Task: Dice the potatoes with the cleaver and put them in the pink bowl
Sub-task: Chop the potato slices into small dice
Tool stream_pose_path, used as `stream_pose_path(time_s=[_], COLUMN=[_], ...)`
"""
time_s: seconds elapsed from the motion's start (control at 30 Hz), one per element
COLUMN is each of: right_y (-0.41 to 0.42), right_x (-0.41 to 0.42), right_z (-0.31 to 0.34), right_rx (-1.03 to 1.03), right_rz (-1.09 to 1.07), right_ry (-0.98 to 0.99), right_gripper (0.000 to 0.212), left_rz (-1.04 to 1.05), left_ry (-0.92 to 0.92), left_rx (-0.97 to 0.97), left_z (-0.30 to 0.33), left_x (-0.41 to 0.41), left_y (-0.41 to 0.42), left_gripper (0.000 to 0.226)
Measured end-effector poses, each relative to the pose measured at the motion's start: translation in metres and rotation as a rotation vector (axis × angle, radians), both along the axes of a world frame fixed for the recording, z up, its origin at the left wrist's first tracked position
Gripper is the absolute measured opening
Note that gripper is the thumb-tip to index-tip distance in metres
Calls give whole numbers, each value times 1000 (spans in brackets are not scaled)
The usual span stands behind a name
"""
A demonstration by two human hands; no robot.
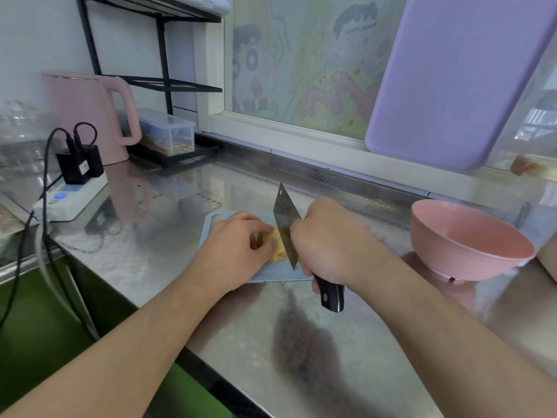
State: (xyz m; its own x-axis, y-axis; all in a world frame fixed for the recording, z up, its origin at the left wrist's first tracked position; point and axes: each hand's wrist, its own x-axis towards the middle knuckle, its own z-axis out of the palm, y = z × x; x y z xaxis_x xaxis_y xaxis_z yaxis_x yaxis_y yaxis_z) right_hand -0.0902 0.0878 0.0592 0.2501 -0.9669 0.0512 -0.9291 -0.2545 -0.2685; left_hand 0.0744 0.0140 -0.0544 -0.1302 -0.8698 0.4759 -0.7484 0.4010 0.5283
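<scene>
The potato (275,245) sits on the pale blue cutting board (211,220) in the middle of the steel tabletop (168,206), pinned between the two hands. The left hand (238,245) comes at it from the left, its fingers curled over the top and pinching it steady. The right hand (325,245) is clenched round the black handle of the cleaver (284,224), whose blade stands nearly upright with its edge down into the potato's right side, just beside the left fingertips. The blade runs near to far across the board, so each slice comes off the right end, and the holding fingers lie immediately left of the steel (a narrow gap, by the look of it). That gap is what the next stroke turns on, I'd say: the left fingers will have to creep leftward as the blade advances.

What shows of the potato is pale yellow, peeled and moist-looking, with an orange-tinged patch at its near side; most of it hides under the hand, so I cannot tell its long axis.

The pink bowl (470,239) waits well off to the right, on the cleaver hand's side, and looks empty, so the dicing seems early.
</scene>
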Motion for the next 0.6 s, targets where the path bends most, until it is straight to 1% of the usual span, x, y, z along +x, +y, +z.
stream_pose_path(time_s=[0.03, 0.1, 0.17, 0.2, 0.23, 0.27, 0.3, 0.33, 0.37, 0.4, 0.43, 0.5, 0.53, 0.6], right_y=[3, 5, 12, 11, 9, 9, 9, 8, 8, 10, 9, 5, 4, -1], right_x=[3, 7, 13, 14, 14, 15, 15, 14, 12, 12, 9, 5, 4, 2], right_z=[2, 0, 5, 3, -1, 0, 2, 4, 5, 7, 6, 3, 2, 2], right_rx=[-10, -93, -125, -129, -135, -103, -109, -90, -98, -97, -118, -109, -130, -193], right_rz=[-4, 85, 121, 65, 90, 61, 79, 63, 92, 29, 36, 45, 72, 135], right_ry=[33, 234, 329, 299, 308, 291, 354, 333, 368, 321, 307, 195, 185, 322], right_gripper=[36, 38, 40, 39, 39, 39, 41, 42, 42, 42, 41, 39, 37, 37], left_rz=[0, -2, -4, -3, -1, 1, 3, 5, 9, 12, 15, 18, 19, 21], left_ry=[-2, -9, -11, -11, -12, -12, -11, -8, -6, -2, 2, 8, 9, 6], left_rx=[-1, -4, -3, -3, -4, -4, -1, 1, 2, -1, -3, -6, -7, -5], left_z=[1, 1, 2, 1, 1, 1, 1, 2, 2, 1, 1, 1, 1, 1], left_x=[0, -1, -1, 0, 0, 0, -1, -1, -1, -1, -1, -1, -1, -1], left_y=[0, 1, 1, 1, 0, 0, 1, 1, 1, 2, 2, 2, 2, 2], left_gripper=[23, 23, 24, 24, 25, 25, 25, 25, 24, 24, 23, 23, 23, 23])
